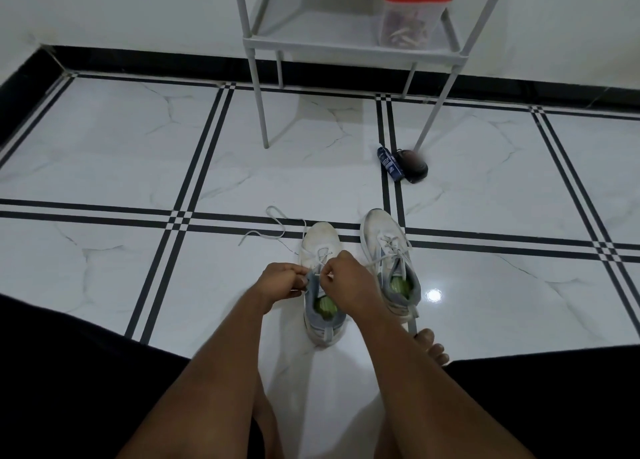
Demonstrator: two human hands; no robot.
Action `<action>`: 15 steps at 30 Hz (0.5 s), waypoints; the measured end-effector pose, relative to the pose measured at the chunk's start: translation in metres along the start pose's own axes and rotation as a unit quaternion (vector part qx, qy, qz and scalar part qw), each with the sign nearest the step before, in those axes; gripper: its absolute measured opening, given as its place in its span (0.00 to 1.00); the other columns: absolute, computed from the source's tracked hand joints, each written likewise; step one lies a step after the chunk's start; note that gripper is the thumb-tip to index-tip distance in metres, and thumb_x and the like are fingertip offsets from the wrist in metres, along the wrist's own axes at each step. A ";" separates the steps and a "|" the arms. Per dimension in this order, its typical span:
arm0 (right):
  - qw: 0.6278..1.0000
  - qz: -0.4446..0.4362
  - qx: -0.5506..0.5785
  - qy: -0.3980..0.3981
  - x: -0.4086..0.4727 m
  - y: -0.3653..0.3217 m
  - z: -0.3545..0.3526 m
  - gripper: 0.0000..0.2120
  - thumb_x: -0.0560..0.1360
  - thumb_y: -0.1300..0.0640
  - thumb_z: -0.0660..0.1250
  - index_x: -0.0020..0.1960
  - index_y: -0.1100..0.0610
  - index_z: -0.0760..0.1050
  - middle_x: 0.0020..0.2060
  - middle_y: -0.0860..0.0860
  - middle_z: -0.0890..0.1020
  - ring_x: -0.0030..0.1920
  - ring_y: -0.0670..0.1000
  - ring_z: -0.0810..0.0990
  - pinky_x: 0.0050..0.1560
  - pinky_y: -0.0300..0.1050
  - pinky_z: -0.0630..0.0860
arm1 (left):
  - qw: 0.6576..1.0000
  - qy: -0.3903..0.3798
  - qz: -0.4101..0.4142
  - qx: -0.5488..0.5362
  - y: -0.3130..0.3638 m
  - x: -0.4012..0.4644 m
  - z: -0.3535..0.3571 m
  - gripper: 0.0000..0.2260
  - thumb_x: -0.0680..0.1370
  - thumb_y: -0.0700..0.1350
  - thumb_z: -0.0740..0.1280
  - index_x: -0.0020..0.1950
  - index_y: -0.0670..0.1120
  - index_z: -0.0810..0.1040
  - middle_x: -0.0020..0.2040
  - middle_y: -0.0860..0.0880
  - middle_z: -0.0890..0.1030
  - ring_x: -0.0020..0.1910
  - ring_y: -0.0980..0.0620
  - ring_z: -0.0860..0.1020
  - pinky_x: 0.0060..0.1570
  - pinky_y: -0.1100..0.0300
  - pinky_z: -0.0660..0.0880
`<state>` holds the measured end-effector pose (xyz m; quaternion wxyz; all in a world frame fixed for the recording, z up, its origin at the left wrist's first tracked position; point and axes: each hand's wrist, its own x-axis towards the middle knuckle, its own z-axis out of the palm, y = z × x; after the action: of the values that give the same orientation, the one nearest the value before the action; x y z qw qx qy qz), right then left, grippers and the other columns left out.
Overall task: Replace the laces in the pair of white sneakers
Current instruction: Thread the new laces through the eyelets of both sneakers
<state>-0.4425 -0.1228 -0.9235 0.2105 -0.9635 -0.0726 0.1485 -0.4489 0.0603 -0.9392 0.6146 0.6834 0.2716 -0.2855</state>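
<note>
Two white sneakers with grey collars and green insoles stand side by side on the tiled floor, toes pointing away. Over the left sneaker [319, 247] my left hand [282, 280] and my right hand [343, 271] each pinch its white lace [320, 256] near the upper eyelets. A loose stretch of that lace [273, 228] trails across the floor to the left of the toe. The right sneaker [384, 240] stays fully laced, with its lace ends hanging loose.
A white metal shelf rack [346, 48] stands at the back against the wall, holding a clear container with a red lid [410, 15]. A small dark packet [403, 165] lies by the rack's right leg. My bare foot [431, 346] rests right of the sneakers.
</note>
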 end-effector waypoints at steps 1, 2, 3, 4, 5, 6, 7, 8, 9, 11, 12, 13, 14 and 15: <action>1.000 0.001 -0.010 0.010 -0.001 -0.002 0.002 0.12 0.83 0.48 0.64 0.52 0.52 0.83 0.54 0.53 0.76 0.48 0.57 0.82 0.50 0.52 0.80 | 1.000 0.000 -0.001 0.000 -0.001 -0.001 0.000 0.12 0.76 0.32 0.69 0.53 0.44 0.88 0.50 0.43 0.88 0.50 0.49 0.85 0.52 0.57 0.83; 1.000 0.002 -0.017 0.017 -0.002 -0.002 0.005 0.12 0.84 0.48 0.64 0.53 0.53 0.83 0.54 0.53 0.76 0.48 0.57 0.83 0.49 0.52 0.80 | 1.000 -0.001 -0.002 -0.002 -0.001 -0.001 0.000 0.13 0.76 0.32 0.69 0.53 0.45 0.88 0.51 0.43 0.88 0.50 0.49 0.85 0.52 0.57 0.83; 1.000 0.003 -0.022 0.021 -0.002 -0.003 0.007 0.13 0.84 0.48 0.63 0.53 0.54 0.83 0.53 0.53 0.75 0.47 0.57 0.83 0.48 0.51 0.80 | 1.000 -0.001 -0.003 -0.005 -0.001 -0.001 0.000 0.13 0.76 0.32 0.69 0.53 0.45 0.88 0.51 0.43 0.88 0.50 0.49 0.85 0.51 0.57 0.83; 0.999 0.002 -0.028 0.024 -0.003 -0.005 0.009 0.13 0.85 0.49 0.63 0.54 0.54 0.83 0.53 0.53 0.75 0.47 0.57 0.83 0.47 0.51 0.79 | 1.000 -0.002 -0.004 -0.006 -0.001 -0.002 0.000 0.13 0.76 0.32 0.69 0.53 0.45 0.88 0.51 0.43 0.88 0.51 0.49 0.85 0.51 0.58 0.83; 0.999 0.000 -0.033 0.025 -0.004 -0.006 0.010 0.12 0.85 0.50 0.63 0.54 0.55 0.82 0.53 0.53 0.75 0.48 0.57 0.83 0.47 0.50 0.77 | 1.000 -0.003 -0.005 -0.005 -0.001 -0.002 0.001 0.13 0.76 0.32 0.68 0.53 0.45 0.88 0.51 0.43 0.88 0.51 0.48 0.85 0.50 0.58 0.83; 0.999 -0.002 -0.037 0.024 -0.004 -0.006 0.011 0.12 0.85 0.51 0.63 0.54 0.55 0.82 0.53 0.53 0.75 0.48 0.58 0.83 0.46 0.50 0.77 | 1.000 -0.002 -0.006 -0.004 0.000 -0.003 0.001 0.13 0.76 0.32 0.68 0.53 0.45 0.88 0.51 0.44 0.88 0.52 0.48 0.85 0.50 0.58 0.83; 0.999 -0.005 -0.040 0.022 -0.004 -0.007 0.012 0.11 0.85 0.52 0.63 0.54 0.56 0.82 0.53 0.54 0.75 0.48 0.58 0.83 0.46 0.50 0.76 | 1.000 -0.002 -0.007 -0.002 0.000 -0.003 0.001 0.13 0.76 0.32 0.68 0.53 0.46 0.87 0.51 0.44 0.88 0.53 0.48 0.85 0.50 0.58 0.83; 0.999 -0.007 -0.043 0.021 -0.004 -0.008 0.012 0.11 0.85 0.52 0.63 0.55 0.56 0.81 0.54 0.54 0.75 0.48 0.58 0.83 0.45 0.50 0.75 | 1.000 -0.002 -0.007 -0.002 0.000 -0.004 0.001 0.13 0.76 0.32 0.68 0.54 0.46 0.87 0.51 0.44 0.88 0.54 0.47 0.85 0.51 0.57 0.82; 0.999 -0.007 -0.046 0.021 -0.004 -0.009 0.012 0.11 0.85 0.52 0.62 0.56 0.56 0.81 0.55 0.54 0.75 0.49 0.59 0.83 0.45 0.49 0.73 | 1.000 -0.003 -0.006 0.000 0.000 -0.004 0.001 0.13 0.76 0.33 0.68 0.54 0.46 0.87 0.52 0.44 0.88 0.55 0.46 0.85 0.52 0.57 0.82; 0.998 -0.007 -0.053 0.022 -0.003 -0.009 0.011 0.11 0.85 0.52 0.63 0.57 0.56 0.81 0.56 0.54 0.75 0.50 0.59 0.83 0.44 0.49 0.72 | 1.000 -0.003 -0.005 0.008 0.002 -0.005 0.001 0.13 0.76 0.34 0.68 0.54 0.47 0.87 0.51 0.44 0.88 0.56 0.47 0.85 0.53 0.55 0.83; 0.998 -0.008 -0.056 0.021 -0.003 -0.009 0.010 0.11 0.85 0.52 0.63 0.57 0.57 0.81 0.56 0.54 0.75 0.50 0.59 0.83 0.45 0.50 0.73 | 1.000 -0.005 -0.006 0.012 0.004 -0.005 0.002 0.12 0.77 0.35 0.69 0.54 0.48 0.87 0.51 0.45 0.88 0.56 0.47 0.85 0.54 0.54 0.83; 0.998 -0.009 -0.058 0.020 -0.003 -0.009 0.010 0.11 0.85 0.52 0.63 0.57 0.57 0.80 0.56 0.55 0.75 0.50 0.59 0.83 0.45 0.50 0.73 | 1.000 -0.008 -0.009 0.016 0.006 -0.006 0.002 0.12 0.77 0.36 0.69 0.54 0.48 0.87 0.51 0.46 0.88 0.55 0.48 0.86 0.57 0.52 0.82; 0.998 -0.009 -0.061 0.018 -0.003 -0.010 0.009 0.11 0.85 0.52 0.63 0.57 0.57 0.80 0.56 0.55 0.75 0.50 0.59 0.83 0.45 0.50 0.74 | 1.000 -0.010 -0.012 0.016 0.007 -0.007 0.003 0.11 0.77 0.37 0.69 0.54 0.49 0.87 0.51 0.47 0.88 0.55 0.48 0.85 0.58 0.51 0.82; 0.998 -0.009 -0.062 0.016 -0.003 -0.010 0.009 0.11 0.85 0.51 0.63 0.58 0.57 0.80 0.56 0.55 0.75 0.50 0.59 0.82 0.46 0.51 0.74 | 1.000 -0.012 -0.016 0.015 0.009 -0.007 0.003 0.11 0.78 0.38 0.68 0.55 0.49 0.87 0.51 0.48 0.88 0.55 0.48 0.85 0.60 0.49 0.81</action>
<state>-0.4492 -0.1108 -0.9256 0.1523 -0.9763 -0.0869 0.1268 -0.4475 0.0559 -0.9284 0.6030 0.6843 0.2711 -0.3076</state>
